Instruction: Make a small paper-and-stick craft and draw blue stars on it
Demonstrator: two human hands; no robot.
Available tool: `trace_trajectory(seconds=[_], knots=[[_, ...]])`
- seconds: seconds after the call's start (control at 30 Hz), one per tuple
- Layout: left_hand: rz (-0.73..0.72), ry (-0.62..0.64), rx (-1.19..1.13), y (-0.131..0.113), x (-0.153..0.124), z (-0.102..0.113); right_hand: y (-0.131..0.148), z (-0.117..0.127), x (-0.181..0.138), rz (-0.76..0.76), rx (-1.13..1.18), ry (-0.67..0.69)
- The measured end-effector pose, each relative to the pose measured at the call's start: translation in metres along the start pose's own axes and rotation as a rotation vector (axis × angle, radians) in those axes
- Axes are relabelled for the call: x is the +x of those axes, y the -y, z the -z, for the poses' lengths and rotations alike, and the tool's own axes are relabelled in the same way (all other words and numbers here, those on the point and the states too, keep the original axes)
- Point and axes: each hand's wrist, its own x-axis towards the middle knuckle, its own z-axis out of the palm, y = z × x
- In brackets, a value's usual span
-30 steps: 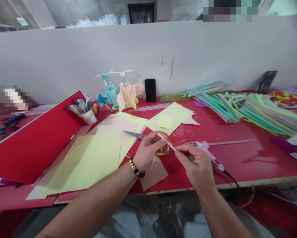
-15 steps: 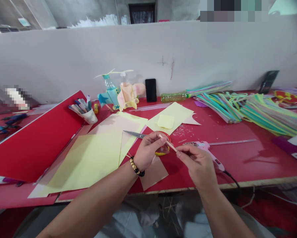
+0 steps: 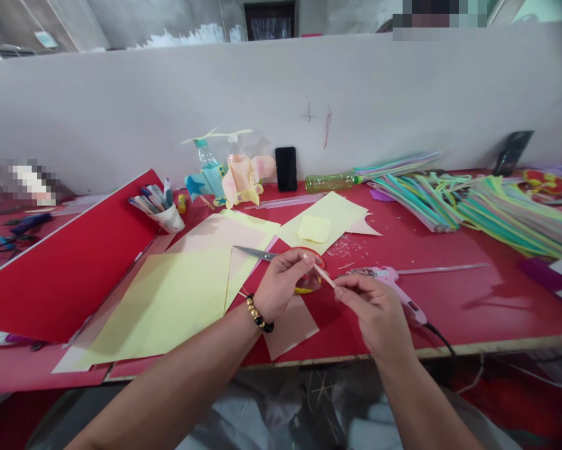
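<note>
Between my two hands is a thin, pale pink strip (image 3: 325, 276), perhaps rolled or folded paper. My left hand (image 3: 285, 281), with a beaded bracelet on the wrist, pinches its upper end. The lower right end sits between the thumb and fingers of my right hand (image 3: 372, 306). Scissors (image 3: 257, 253) with red and yellow handles lie partly hidden behind my left hand. A pink square of paper (image 3: 292, 331) rests beneath that hand. Just beyond my right hand lies a pink glue gun (image 3: 405, 297) with a clear glue stick in it.
Yellow sheets (image 3: 168, 300) cover the table's left half, beside a red board (image 3: 84, 262) and a cup of pens (image 3: 170, 220). Two decorated bottles (image 3: 238, 175), a phone (image 3: 286, 169) and a green bottle (image 3: 330, 182) stand or lie along the partition. Bundled pipe cleaners (image 3: 510, 212) are at right.
Both hands keep their hold on the strip and have barely moved. The view has shifted very slightly.
</note>
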Motion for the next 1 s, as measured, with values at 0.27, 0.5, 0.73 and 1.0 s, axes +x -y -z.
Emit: trace_trajectory(seconds=[0.27,0.5,0.73,1.0], knots=[[0.039,-0.006,0.06,0.0003,0.0041,0.0051,-0.0095,-0.0031,0.0033,-0.154,0.252,0.073],[0.002,-0.076,0.062,0.0022,0.0059,0.0053,-0.0093,-0.0056,0.0016,-0.192,0.301,0.147],[0.006,-0.098,0.096,0.0018,0.0043,0.003,-0.0052,-0.0067,-0.0002,-0.152,0.112,0.147],[-0.004,-0.087,0.092,0.0023,0.0032,0.0033,-0.0075,-0.0069,0.0007,-0.137,0.124,0.163]])
